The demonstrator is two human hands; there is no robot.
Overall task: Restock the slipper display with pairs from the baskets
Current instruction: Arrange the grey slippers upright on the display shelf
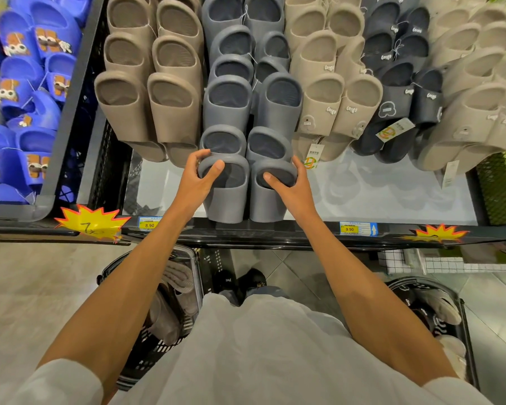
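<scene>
A pair of grey slippers stands at the front of the grey row on the white display shelf (377, 197). My left hand (195, 178) grips the left grey slipper (227, 200) at its opening, thumb inside the rim. My right hand (292, 187) grips the right grey slipper (266, 200) the same way. Behind them the grey row (246, 97) runs toward the back. On the floor, a black basket (164, 302) at my left holds taupe slippers, and another black basket (438, 311) at my right holds pale ones.
Taupe slippers (152, 92) fill the row to the left, beige (333, 92), black (398, 92) and more beige rows (479, 97) the right. A bin of blue slippers (27, 97) stands at far left. Price tags (149, 225) line the shelf's black front edge.
</scene>
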